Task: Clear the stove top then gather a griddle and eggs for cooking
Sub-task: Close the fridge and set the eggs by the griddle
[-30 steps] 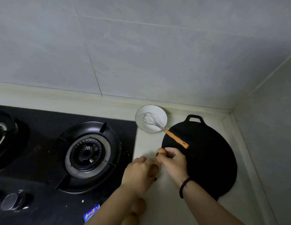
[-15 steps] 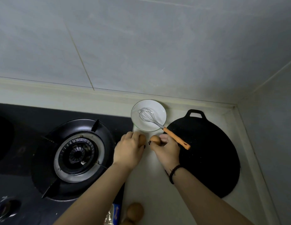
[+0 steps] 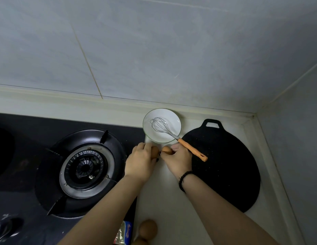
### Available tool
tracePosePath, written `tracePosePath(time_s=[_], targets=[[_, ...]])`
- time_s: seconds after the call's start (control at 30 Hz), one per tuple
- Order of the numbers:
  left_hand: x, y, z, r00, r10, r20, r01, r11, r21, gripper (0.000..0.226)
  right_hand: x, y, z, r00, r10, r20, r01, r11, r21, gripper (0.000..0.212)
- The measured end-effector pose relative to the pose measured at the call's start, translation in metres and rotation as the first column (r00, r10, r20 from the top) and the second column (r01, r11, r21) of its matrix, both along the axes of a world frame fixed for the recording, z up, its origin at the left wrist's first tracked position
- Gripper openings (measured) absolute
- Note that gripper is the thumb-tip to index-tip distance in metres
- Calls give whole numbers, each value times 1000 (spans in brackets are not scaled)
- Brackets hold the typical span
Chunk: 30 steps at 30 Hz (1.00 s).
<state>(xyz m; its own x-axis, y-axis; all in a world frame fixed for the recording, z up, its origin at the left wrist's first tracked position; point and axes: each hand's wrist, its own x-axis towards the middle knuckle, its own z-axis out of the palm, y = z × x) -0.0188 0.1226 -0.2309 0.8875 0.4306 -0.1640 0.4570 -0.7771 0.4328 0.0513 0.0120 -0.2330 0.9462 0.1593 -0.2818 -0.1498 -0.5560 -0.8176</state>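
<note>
Eggs, brown: two loose [image 3: 148, 228] at the counter's [image 3: 172, 209] near edge; one [image 3: 154, 151] in the left hand's [image 3: 139, 162] curled grip, one [image 3: 167, 149] pinched by the right hand [image 3: 178, 160], side by side. Beyond: white bowl [image 3: 172, 119] holding whisk [image 3: 179, 138]. Right: black round griddle [image 3: 225, 165], flat, handle far.

Both forearms extended forward; left hand [image 3: 140, 162] and right hand [image 3: 179, 160] sat close together, fingers curled, each gripping an egg.
</note>
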Motion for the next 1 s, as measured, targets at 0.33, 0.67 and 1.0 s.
tracePosePath(time_s=[0.33,0.67,1.0], targets=[[-90,-7,23,937,54,345,-12,992,-123,29,-29,-34,16,994,104,30,-102,994,-50,25],[-207,-48,2,973,56,222,16,951,-309,22,-128,-89,16,764,645,-13,-642,759,-108,30],[-220,-68,3,994,-56,94,72,981,-181,50,-146,-83,10,568,822,29,-799,560,-219,39]])
